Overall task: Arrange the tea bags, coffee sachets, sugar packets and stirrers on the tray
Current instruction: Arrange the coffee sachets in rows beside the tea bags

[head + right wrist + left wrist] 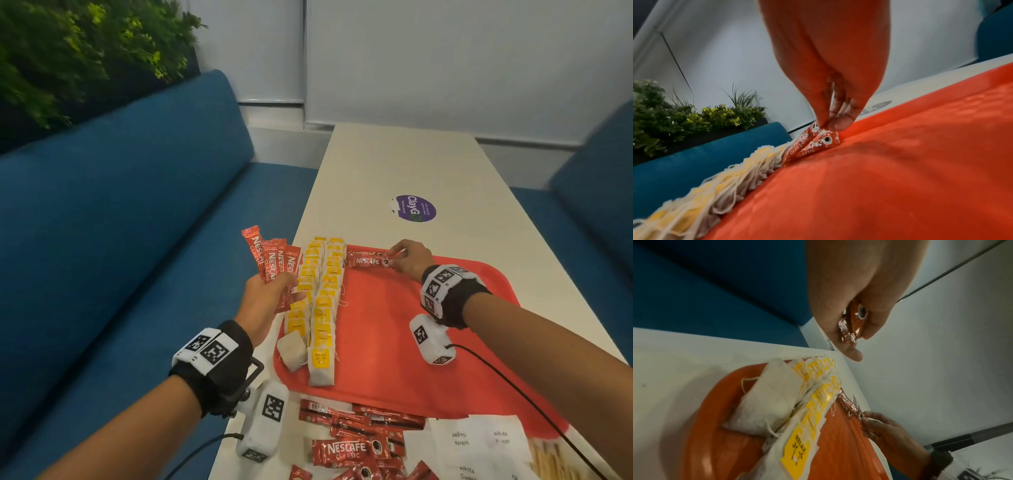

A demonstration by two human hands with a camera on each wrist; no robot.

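A red tray (394,329) lies on the white table. Two rows of yellow-tagged tea bags (320,301) run along its left side. My left hand (270,298) holds a fan of several red coffee sachets (270,260) above the tray's left edge. My right hand (407,258) pinches the end of a coffee sachet (368,260) at the tray's far edge, beside another sachet (818,144) lying flat there. In the right wrist view the pinched sachet (803,141) is tilted up at my fingertips (830,125).
More loose coffee sachets (356,445) lie on the table in front of the tray, with white sugar packets (479,445) and wooden stirrers (551,462) to their right. A purple sticker (414,208) is farther up the table. Blue sofas flank both sides.
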